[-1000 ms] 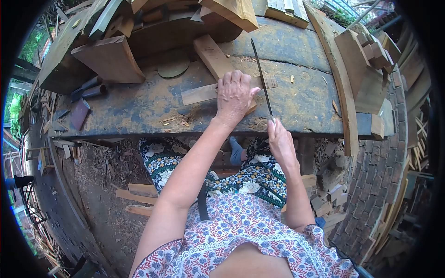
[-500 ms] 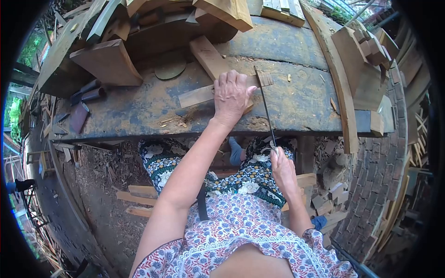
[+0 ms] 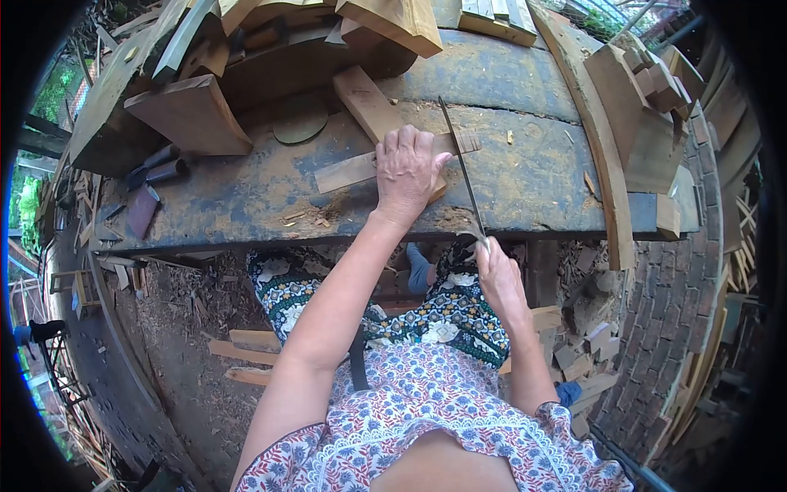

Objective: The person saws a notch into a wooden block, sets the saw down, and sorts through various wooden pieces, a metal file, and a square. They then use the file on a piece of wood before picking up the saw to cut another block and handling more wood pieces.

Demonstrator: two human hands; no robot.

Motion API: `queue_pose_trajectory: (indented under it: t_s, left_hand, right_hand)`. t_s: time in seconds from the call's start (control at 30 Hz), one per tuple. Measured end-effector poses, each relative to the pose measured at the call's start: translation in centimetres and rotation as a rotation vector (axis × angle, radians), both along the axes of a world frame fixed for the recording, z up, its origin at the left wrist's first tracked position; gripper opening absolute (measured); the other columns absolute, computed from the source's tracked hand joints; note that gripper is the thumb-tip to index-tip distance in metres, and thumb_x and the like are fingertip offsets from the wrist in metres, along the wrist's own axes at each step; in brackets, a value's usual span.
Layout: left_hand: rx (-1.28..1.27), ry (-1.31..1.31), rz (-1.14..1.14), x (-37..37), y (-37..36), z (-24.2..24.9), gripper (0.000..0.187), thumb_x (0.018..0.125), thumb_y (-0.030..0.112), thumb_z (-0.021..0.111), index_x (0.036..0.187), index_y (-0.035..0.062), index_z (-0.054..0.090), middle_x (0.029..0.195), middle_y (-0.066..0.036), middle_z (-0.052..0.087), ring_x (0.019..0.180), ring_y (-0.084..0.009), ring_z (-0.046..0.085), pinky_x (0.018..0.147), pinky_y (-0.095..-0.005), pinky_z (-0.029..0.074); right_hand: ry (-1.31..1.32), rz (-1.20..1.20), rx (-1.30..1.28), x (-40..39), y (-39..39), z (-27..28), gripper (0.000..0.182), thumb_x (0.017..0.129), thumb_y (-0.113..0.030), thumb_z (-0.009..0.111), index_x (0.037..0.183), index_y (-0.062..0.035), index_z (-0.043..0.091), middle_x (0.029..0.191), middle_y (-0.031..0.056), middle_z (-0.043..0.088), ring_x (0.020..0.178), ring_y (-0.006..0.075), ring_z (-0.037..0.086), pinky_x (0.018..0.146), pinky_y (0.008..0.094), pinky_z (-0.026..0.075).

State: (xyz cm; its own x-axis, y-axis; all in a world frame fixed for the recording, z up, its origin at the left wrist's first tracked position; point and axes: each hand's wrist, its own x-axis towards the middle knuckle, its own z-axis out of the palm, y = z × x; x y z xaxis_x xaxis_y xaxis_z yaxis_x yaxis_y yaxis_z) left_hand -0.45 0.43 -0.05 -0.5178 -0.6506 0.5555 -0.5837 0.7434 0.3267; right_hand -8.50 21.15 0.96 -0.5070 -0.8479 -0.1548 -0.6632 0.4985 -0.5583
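Note:
My left hand [image 3: 407, 174] presses down on a thin wooden strip [image 3: 346, 172], its fingers wrapped over the wood. Under the strip lies a thicker wooden block [image 3: 366, 102], slanting up to the left. My right hand [image 3: 500, 283] is closed on the handle end of a handsaw [image 3: 468, 184], just in front of the bench edge. The thin blade lies across the strip, to the right of my left thumb. Several dark lines mark the strip's right end. My palm hides the middle of the strip.
The worn workbench [image 3: 262, 201] carries a round disc [image 3: 300, 120], a slanted board [image 3: 193, 115] and dark cylindrical tools [image 3: 164, 168] at left. A long plank [image 3: 586, 123] crosses the right side beside stacked wood offcuts [image 3: 656, 86]. Wood chips lie scattered about.
The saw has slid forward, away from my body, so its tip reaches farther past the strip. My right hand has moved up with it. My left hand stays in place on the strip.

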Motion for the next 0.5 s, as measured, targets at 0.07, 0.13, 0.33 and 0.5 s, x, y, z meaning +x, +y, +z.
queue_pose_trajectory:
  t_s: [0.07,0.13,0.33,0.5]
  left_hand:
    - [0.002,0.003,-0.003,0.0,0.1,-0.1,0.036,0.077,0.035,0.071,0.099,0.0105,0.057,0.095,-0.007,0.05,0.094,-0.0272,0.048,0.081,-0.0391,0.04]
    - [0.001,-0.003,0.003,0.0,0.1,0.0,0.036,0.077,0.035,0.071,0.099,0.0105,0.057,0.095,-0.007,0.05,0.093,-0.0274,0.048,0.081,-0.0391,0.04]
    - [0.002,-0.002,0.021,-0.2,0.0,0.0,0.035,0.077,0.035,0.07,0.1,0.0103,0.057,0.095,-0.008,0.05,0.093,-0.0274,0.048,0.081,-0.0392,0.04]
    - [-0.016,0.007,0.013,-0.1,-0.1,0.0,0.035,0.077,0.034,0.07,0.1,0.0103,0.057,0.095,-0.007,0.05,0.093,-0.0272,0.048,0.081,-0.0391,0.04]
  right_hand:
    - [-0.048,-0.045,0.051,0.8,1.3,0.9,0.026,0.1,-0.028,0.043,0.1,-0.0033,0.05,0.078,0.0286,0.06,0.078,0.0488,0.057,0.066,0.058,0.041]
    - [-0.054,-0.054,0.085,1.1,1.9,1.2,0.025,0.1,-0.028,0.044,0.1,-0.0035,0.05,0.078,0.0287,0.06,0.079,0.0487,0.057,0.067,0.0581,0.041]
    - [-0.045,-0.05,0.087,-0.3,-1.4,2.3,0.029,0.1,-0.031,0.041,0.101,-0.0037,0.051,0.082,0.0287,0.061,0.083,0.0489,0.057,0.07,0.0573,0.042]
    - [0.006,-0.043,0.075,-0.8,-4.3,1.8,0.031,0.1,-0.031,0.04,0.1,-0.0026,0.052,0.085,0.0282,0.062,0.084,0.0481,0.058,0.071,0.0567,0.044]
